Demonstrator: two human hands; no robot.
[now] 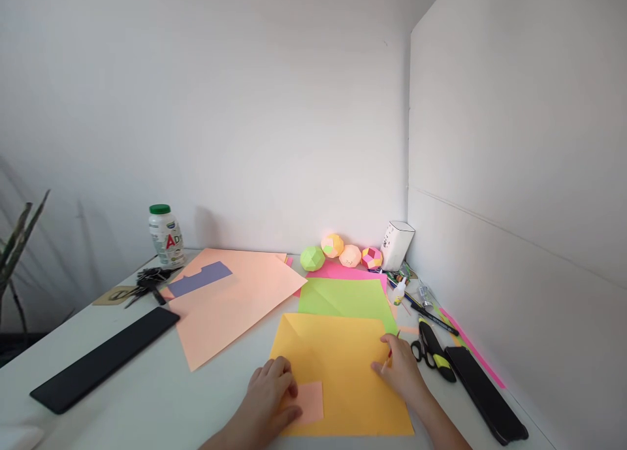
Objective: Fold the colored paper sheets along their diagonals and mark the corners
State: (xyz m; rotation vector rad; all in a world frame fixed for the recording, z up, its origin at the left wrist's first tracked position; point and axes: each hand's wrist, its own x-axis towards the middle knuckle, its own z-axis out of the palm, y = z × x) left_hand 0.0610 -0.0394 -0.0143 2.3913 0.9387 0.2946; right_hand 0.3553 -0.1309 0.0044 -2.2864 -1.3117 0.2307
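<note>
An orange-yellow paper sheet [337,365] lies on the white table in front of me. My left hand [272,398] rests on its lower left part, fingers curled and pressed on a small pink paper piece [311,401]. My right hand [400,370] sits at the sheet's right edge, fingers pinched round a thin pencil-like stick [390,352]. A green sheet [345,298] and a pink sheet [343,271] lie just beyond.
A large peach sheet [230,303] with a blue-grey cut-out [200,279] lies left. Black bar [100,358], keys [147,283], a green-capped bottle [165,236]. Paper balls [343,253] and a white box [396,244] at the back. Scissors [424,349], phone [484,391], pens, glue at right.
</note>
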